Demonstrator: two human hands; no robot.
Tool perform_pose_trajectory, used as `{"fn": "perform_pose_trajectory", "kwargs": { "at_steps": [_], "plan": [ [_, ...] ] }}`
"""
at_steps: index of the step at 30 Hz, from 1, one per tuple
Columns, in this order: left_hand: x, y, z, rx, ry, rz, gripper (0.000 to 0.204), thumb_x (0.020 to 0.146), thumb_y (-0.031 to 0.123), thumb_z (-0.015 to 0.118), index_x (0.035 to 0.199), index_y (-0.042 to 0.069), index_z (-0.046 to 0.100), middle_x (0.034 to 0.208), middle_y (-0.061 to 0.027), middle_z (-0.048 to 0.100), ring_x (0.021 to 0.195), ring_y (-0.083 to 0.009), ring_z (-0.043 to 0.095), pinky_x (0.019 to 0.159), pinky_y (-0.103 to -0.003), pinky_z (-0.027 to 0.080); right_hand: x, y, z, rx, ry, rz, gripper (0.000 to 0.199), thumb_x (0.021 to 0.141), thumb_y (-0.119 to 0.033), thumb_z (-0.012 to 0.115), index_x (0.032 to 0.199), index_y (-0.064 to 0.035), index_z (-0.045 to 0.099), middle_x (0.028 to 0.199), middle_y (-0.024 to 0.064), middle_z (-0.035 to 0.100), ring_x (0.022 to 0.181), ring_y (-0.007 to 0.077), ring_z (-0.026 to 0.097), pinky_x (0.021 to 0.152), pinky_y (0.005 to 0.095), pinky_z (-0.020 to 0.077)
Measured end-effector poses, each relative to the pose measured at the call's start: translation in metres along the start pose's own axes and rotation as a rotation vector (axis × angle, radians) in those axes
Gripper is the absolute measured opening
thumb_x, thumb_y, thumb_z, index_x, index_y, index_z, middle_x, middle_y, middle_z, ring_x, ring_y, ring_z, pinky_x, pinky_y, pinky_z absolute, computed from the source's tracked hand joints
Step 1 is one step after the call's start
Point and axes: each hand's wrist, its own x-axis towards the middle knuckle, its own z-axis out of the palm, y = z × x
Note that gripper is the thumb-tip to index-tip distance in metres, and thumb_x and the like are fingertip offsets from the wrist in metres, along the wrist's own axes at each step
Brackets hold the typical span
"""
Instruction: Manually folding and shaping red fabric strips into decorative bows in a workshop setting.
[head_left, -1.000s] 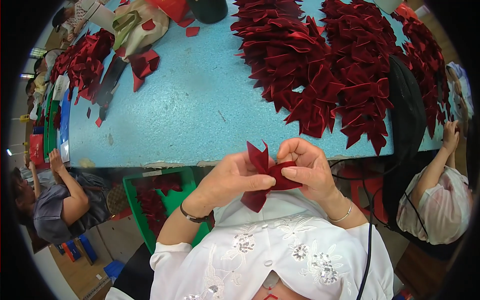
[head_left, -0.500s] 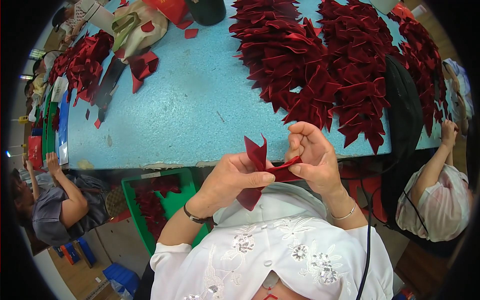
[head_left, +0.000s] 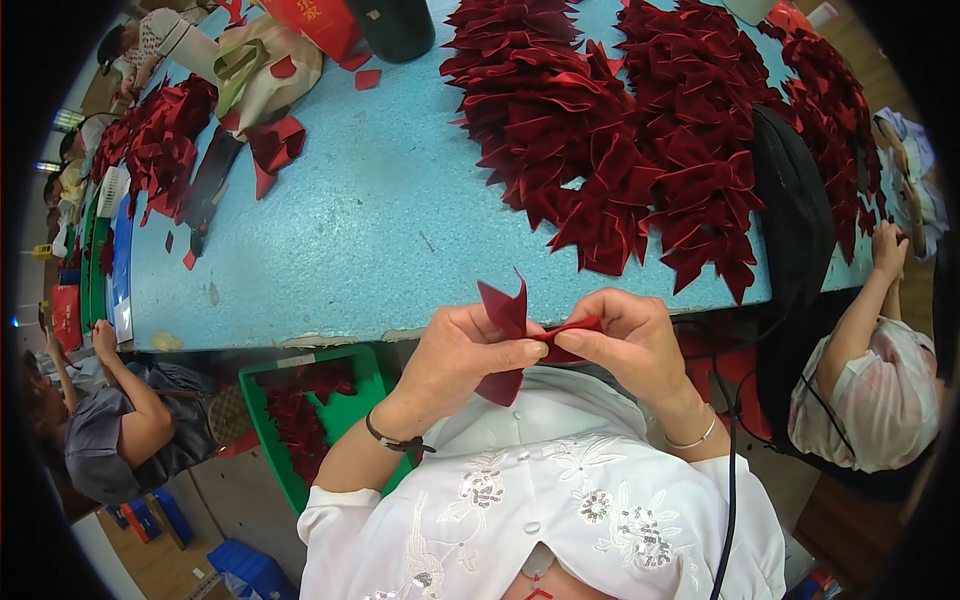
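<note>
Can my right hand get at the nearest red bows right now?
Probably yes: bare blue tabletop lies between your right hand and the nearest velvet bows, though that hand grips a velvet ribbon.

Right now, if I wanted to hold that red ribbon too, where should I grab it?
I'd probably pinch the red ribbon by its forked upper end, coming from the table side. That end sticks up free past the fingers, while the left hand pinches the middle and the right hand the part farther right.
</note>
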Motion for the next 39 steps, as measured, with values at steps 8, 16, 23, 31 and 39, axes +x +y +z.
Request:
{"fn": "perform_pose_trajectory", "kwargs": {
  "at_steps": [8,16,23,31,39],
  "plan": [
    [0.000,0.002,0.006,0.185,0.073,-0.021,0.018,0.072,-0.002,0.074,0.088,0.001,0.067,0.083,-0.0028,0.065,0.073,-0.0091,0.059,0.066,-0.022,0.048,0.001,0.008,0.004,0.074,0.001,-0.252,0.013,0.078,0.005,0.068,0.089,0.0045,0.062,0.085,0.0066,0.062,0.076,0.0096,0.057,0.067,0.0213,0.0477],
    [0.019,0.006,0.005,0.199,0.107,0.134,0.019,0.072,-0.004,0.074,0.088,0.002,0.067,0.083,-0.0014,0.064,0.074,-0.0068,0.056,0.065,-0.019,0.046,0.019,0.016,-0.009,0.124,0.002,-0.296,0.011,0.077,0.007,0.067,0.086,0.0040,0.062,0.093,0.0116,0.060,0.080,0.0129,0.057,0.068,0.0237,0.0475],
    [0.050,-0.006,-0.010,0.627,0.116,0.604,0.023,0.065,-0.006,0.075,0.085,0.005,0.069,0.082,-0.0028,0.065,0.075,-0.0136,0.056,0.066,-0.025,0.044,0.041,0.028,-0.030,0.085,-0.046,-0.415,0.011,0.076,0.007,0.067,0.084,0.0018,0.062,0.093,0.0129,0.060,0.080,0.0170,0.058,0.069,0.0269,0.0475],
    [0.079,-0.002,-0.017,0.892,0.185,0.945,0.027,0.057,-0.005,0.075,0.079,0.009,0.068,0.083,-0.0029,0.065,0.075,-0.0209,0.053,0.069,-0.030,0.043,0.065,0.020,-0.047,-0.242,-0.068,-0.560,0.017,0.065,0.004,0.068,0.080,0.0000,0.060,0.093,0.0139,0.059,0.080,0.0232,0.058,0.070,0.0327,0.0476],
    [0.108,0.001,-0.018,0.977,0.141,1.043,0.032,0.054,-0.004,0.075,0.082,0.010,0.067,0.086,-0.0023,0.065,0.074,-0.0212,0.053,0.068,-0.032,0.044,0.086,0.005,-0.066,-0.447,-0.032,-0.652,0.025,0.059,-0.002,0.072,0.081,0.0002,0.059,0.092,0.0130,0.058,0.081,0.0263,0.057,0.072,0.0369,0.0455]
  ]
}}
